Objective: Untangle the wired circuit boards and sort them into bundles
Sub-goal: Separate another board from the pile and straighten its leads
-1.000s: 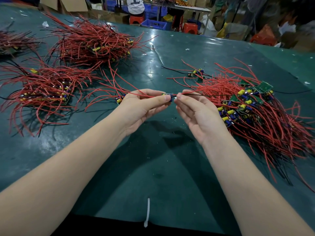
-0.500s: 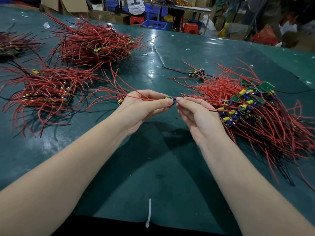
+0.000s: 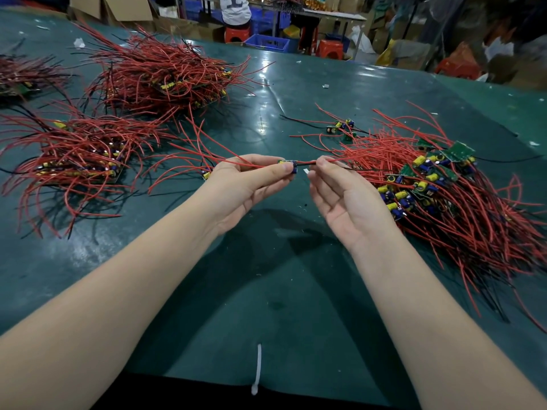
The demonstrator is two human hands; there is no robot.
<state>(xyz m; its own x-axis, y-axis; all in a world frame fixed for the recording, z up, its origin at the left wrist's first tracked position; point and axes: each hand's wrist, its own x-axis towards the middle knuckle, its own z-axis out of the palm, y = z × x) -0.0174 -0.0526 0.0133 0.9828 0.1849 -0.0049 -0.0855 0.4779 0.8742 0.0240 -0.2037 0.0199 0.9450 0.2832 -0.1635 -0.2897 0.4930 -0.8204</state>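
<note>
While our left hand (image 3: pixel 251 180) pinches one small board (image 3: pixel 287 166) above the green surface (image 3: pixel 266 291), our right hand (image 3: pixel 346 196) pinches its wires (image 3: pixel 305 163).
We judge it light, the wires springy and snag-prone; hold by the board edge. Tangled heap (image 3: pixel 444 187) right, bundles (image 3: pixel 74 161) left; cluttered workshop behind.

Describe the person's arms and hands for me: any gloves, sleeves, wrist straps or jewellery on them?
Both arms are bare from the bottom edge of the frame to the fingertips: no sleeves show. The left hand and the right hand wear no gloves, and no rings, watch, bracelet or wrist strap show on either. The nails that show look short and unpainted. No cables or markings on either arm.
</note>
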